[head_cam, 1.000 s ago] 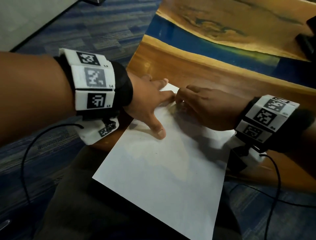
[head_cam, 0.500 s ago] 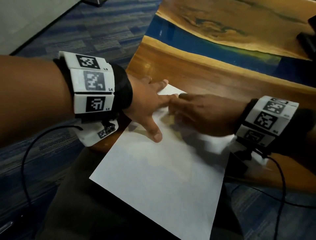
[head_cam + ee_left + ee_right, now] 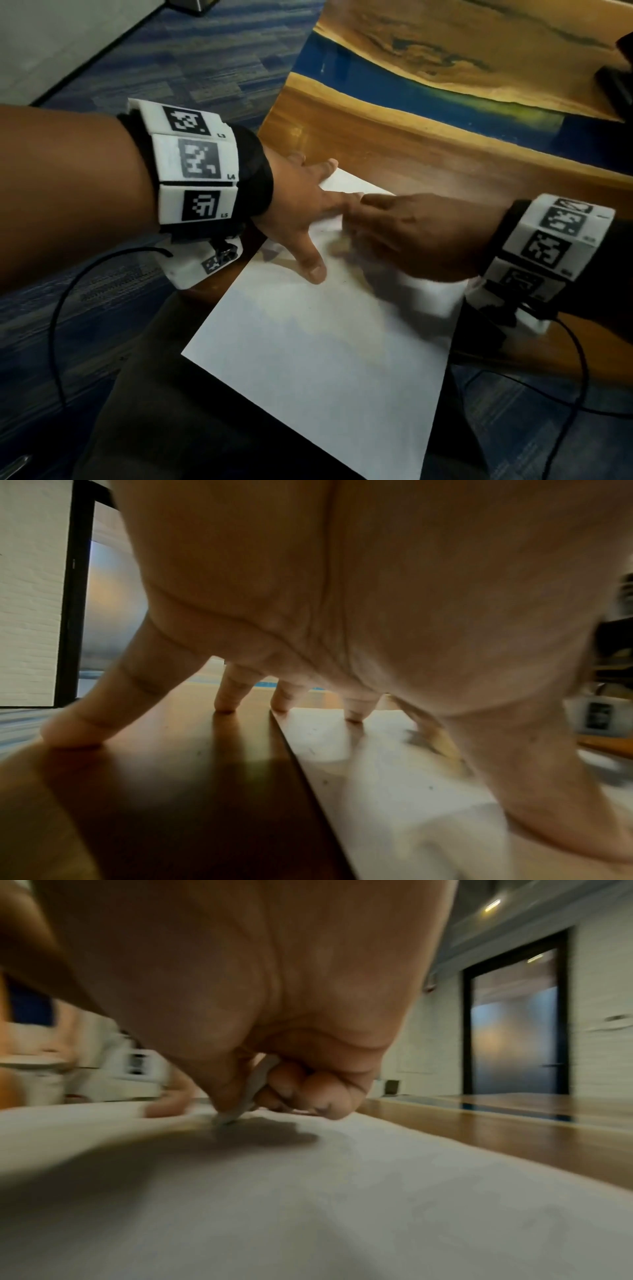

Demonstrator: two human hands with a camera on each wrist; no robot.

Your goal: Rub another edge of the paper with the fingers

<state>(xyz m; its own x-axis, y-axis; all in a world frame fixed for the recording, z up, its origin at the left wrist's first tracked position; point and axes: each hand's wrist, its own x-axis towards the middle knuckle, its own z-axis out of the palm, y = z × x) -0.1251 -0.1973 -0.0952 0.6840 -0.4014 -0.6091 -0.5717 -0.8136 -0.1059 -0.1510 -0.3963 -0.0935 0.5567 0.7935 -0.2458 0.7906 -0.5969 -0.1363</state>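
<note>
sheet of paper [image 3: 318, 346] flat on counter [image 3: 394, 144], near edge overhanging | left hand [image 3: 301, 212] spread, fingers pressing its far corner | right hand [image 3: 404, 236] pinching a paper fold [image 3: 251, 1093] | advice: pin firmly, pull crease evenly

A white sheet of paper [image 3: 318, 346] lies flat, its far corner under the left hand's [image 3: 301, 209] spread fingertips, a small fold beside them pinched up by the right hand [image 3: 404, 236].
</note>
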